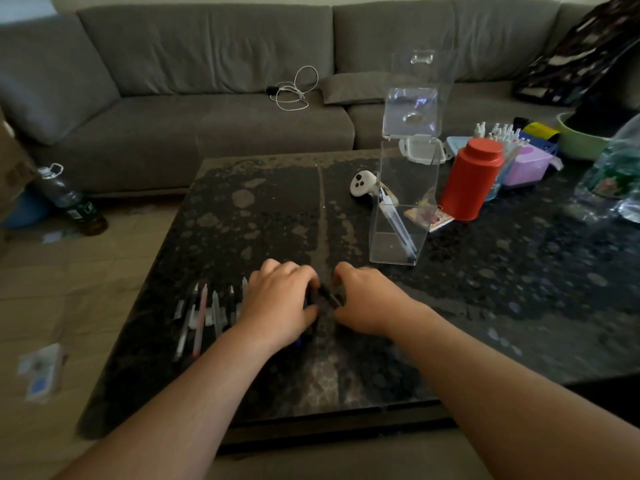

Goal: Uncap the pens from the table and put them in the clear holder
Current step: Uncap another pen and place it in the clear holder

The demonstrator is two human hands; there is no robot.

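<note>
Pens [204, 315]: approx 1 w/ white barrel in clear holder [398, 230] at 2 o'clock, row left at 9; left hand [280, 303] & right hand [363, 299] both pinching dark pen [327, 296] at table [277, 209] centre, uncapping prob. underway.

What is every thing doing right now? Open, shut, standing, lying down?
Clear holder: upright, lid flipped open, pens inside.
Dark pen: held between both hands.
Left hand: grip on the pen.
Right hand: grip on the pen.
Row of pens: lying on the table.
Red canister: upright, lid on.
Bottle on the floor: leaning.
</note>
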